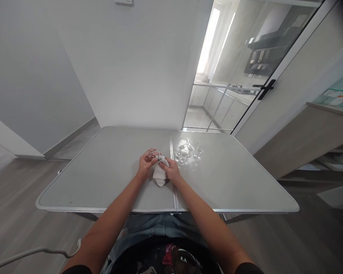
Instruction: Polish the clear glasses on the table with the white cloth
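My left hand (pixel 147 161) is closed around the bowl of a clear stemmed glass (pixel 154 154), which lies tilted toward my right hand. A white cloth (pixel 160 175) is gripped in my right hand (pixel 172 170), its upper end pressed against the glass near the stem or foot and its lower end hanging down. Both hands are just above the table, left of its centre seam. Several more clear stemmed glasses (pixel 183 146) stand close together to the right of my hands. The part of the glass under the cloth is hidden.
The grey folding table (pixel 103 171) has a metal edge and a seam (pixel 174 196) down its middle. Behind it is a white wall (pixel 131 76). A glass door (pixel 231 68) with a black handle is at the back right, beside wooden shelves (pixel 317 133). A white cable (pixel 37 251) shows at lower left.
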Demonstrator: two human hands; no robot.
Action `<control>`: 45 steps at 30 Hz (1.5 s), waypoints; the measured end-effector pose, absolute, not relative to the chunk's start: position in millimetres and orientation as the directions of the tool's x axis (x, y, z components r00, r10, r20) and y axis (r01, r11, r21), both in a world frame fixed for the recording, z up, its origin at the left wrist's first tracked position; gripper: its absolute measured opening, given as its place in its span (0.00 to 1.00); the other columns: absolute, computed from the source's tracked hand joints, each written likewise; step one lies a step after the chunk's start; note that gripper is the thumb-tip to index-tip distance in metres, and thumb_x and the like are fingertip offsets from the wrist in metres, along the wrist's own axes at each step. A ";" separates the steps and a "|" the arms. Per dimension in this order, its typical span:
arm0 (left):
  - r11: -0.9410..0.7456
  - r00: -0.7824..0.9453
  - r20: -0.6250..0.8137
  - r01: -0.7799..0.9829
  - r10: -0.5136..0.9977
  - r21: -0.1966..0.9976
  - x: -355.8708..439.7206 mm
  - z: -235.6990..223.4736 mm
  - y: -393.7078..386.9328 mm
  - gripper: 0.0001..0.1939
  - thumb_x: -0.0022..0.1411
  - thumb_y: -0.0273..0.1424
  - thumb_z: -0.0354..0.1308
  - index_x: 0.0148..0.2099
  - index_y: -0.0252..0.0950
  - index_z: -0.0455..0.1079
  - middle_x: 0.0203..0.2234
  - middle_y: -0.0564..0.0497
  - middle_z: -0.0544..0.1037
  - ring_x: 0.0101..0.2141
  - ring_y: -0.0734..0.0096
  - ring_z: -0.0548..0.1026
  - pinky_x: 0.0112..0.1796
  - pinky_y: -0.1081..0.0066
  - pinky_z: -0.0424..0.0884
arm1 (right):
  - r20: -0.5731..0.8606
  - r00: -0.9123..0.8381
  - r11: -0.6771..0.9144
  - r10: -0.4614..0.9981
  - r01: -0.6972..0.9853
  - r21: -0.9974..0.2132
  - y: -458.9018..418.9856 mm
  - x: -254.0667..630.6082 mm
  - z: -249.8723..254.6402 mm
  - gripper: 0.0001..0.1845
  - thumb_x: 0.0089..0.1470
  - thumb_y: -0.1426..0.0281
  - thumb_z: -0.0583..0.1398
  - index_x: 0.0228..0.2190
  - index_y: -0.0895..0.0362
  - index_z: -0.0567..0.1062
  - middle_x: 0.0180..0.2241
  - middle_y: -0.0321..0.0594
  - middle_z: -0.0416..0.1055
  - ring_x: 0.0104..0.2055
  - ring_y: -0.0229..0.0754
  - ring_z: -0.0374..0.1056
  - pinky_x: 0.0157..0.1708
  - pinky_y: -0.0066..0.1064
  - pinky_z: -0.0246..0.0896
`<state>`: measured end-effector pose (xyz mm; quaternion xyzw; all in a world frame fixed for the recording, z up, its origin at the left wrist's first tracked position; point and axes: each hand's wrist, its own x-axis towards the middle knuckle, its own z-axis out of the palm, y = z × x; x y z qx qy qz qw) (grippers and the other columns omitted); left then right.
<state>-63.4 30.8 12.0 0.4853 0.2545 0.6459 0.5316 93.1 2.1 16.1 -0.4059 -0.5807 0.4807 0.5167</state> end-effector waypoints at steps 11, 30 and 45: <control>-0.265 0.075 0.354 -0.525 0.932 0.809 -65.0 9.8 35.8 0.37 0.48 0.39 0.75 0.57 0.36 0.68 0.46 0.41 0.79 0.44 0.63 0.77 0.46 0.67 0.70 | -0.019 0.168 0.095 0.986 -0.647 -0.757 10.9 89.5 6.7 0.19 0.51 0.55 0.68 0.37 0.55 0.75 0.35 0.37 0.76 0.35 0.39 0.70 0.37 0.29 0.67; -0.189 0.148 0.362 -0.640 0.920 0.744 -62.1 26.5 26.0 0.34 0.52 0.29 0.73 0.53 0.47 0.55 0.56 0.45 0.72 0.52 0.56 0.77 0.57 0.47 0.68 | 0.297 0.111 0.318 0.948 -0.319 -0.893 12.0 83.3 -9.0 0.11 0.59 0.61 0.62 0.42 0.53 0.77 0.44 0.39 0.76 0.44 0.42 0.69 0.48 0.36 0.63; -0.239 0.041 0.346 -0.646 0.937 0.725 -63.9 21.8 30.7 0.29 0.53 0.30 0.72 0.52 0.45 0.61 0.52 0.47 0.73 0.51 0.55 0.78 0.58 0.50 0.69 | 0.255 0.049 0.255 0.966 -0.369 -0.894 8.4 83.3 -4.0 0.15 0.56 0.62 0.64 0.45 0.53 0.78 0.45 0.40 0.76 0.44 0.42 0.69 0.48 0.35 0.63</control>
